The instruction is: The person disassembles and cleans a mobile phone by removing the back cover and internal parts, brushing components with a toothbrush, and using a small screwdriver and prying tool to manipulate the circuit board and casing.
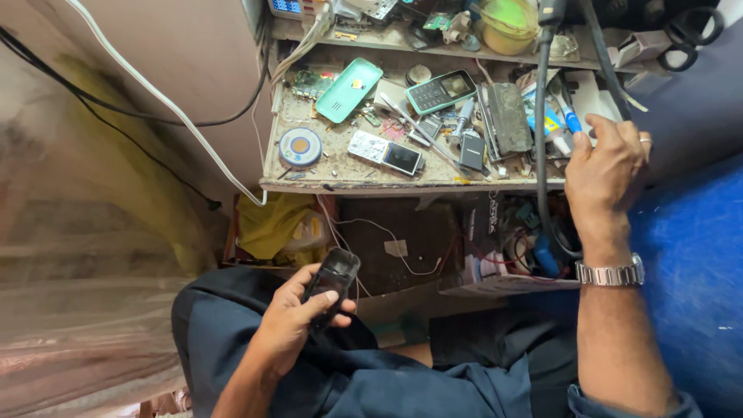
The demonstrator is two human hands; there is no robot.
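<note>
Left hand [290, 321] is clamped on a black phone [331, 280], thumb across its face, held low over the lap, below the front edge of the surface [309, 166]. Right hand [605, 166] is up at the right end of the surface, fingers loosely spread and reaching into the clutter there, near a blue-tipped tool [570, 118]; cannot tell if it grips anything. A metal watch [611, 272] sits on that wrist.

On the surface: a round solder tin [300, 146] at left, a green phone cover [348, 90] behind it, a white-and-black phone [385, 152] mid-front, a keypad phone [441, 91] further back, and a grey block [509, 116] to its right. A black hose [541, 116] hangs down across the right side. A white cable [162, 97] runs along the wall at left.
</note>
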